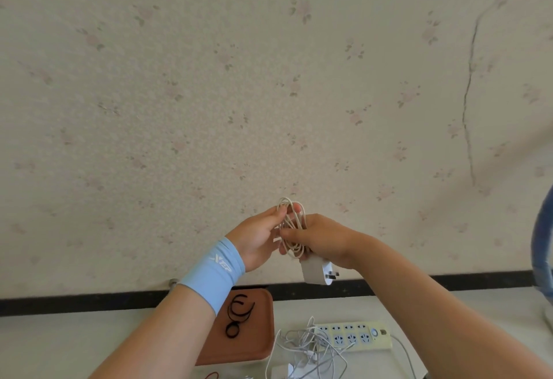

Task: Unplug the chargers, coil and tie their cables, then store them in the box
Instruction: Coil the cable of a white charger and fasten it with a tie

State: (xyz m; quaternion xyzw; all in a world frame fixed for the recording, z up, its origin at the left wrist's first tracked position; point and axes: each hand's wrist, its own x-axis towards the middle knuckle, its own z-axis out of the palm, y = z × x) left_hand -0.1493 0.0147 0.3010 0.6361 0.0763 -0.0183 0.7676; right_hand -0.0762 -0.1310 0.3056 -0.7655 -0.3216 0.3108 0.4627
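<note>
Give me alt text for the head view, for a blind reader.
The left hand and right hand hold a coiled white cable, its charger hanging below, against floral wallpaper. On the table beneath sit a brown tray with black ties, a power strip and tangled white cables.

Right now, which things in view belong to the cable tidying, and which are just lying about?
Job: coiled cable in the left hand and right hand; charger hanging below it; black ties on the tray; tangled cables; power strip.
Lying about: blue object at the right edge, too cropped to identify.
</note>
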